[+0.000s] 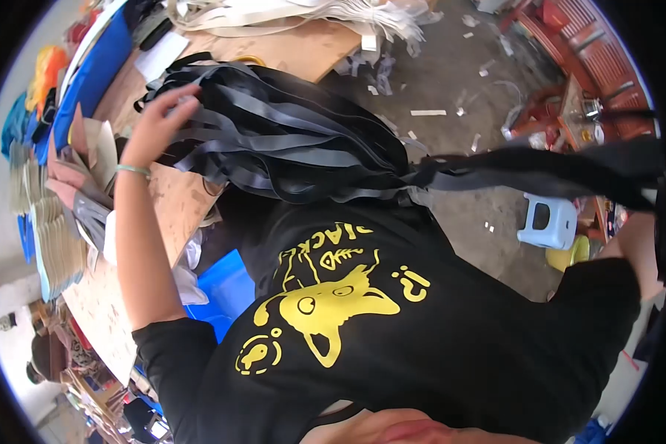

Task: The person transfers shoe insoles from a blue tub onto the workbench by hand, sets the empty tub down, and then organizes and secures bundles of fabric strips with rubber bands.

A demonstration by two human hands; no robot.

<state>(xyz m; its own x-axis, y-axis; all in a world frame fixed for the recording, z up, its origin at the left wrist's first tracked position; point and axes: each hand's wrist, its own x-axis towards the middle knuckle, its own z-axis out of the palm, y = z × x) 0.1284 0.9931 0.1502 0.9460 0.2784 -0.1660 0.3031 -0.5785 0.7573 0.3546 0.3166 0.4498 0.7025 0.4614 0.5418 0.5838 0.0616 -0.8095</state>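
Note:
A thick bundle of black and dark grey fabric strips [296, 137] lies over the table edge in front of my chest. My left hand [163, 122] is at the left end of the bundle, its fingers stretched out and slightly blurred, right at the loose strips. To the right the bundle narrows into a twisted tail [525, 169] that runs to the right border of the view. My right forearm [636, 240] rises toward that tail, but the hand itself lies beyond the dark border.
The wooden table [303, 52] carries a pile of white straps [288, 13] at the back and stacked cut pieces [55, 229] on the left. Below its edge is a blue bin [226, 292]. A light blue stool [549, 222] stands on the scrap-strewn floor [451, 96].

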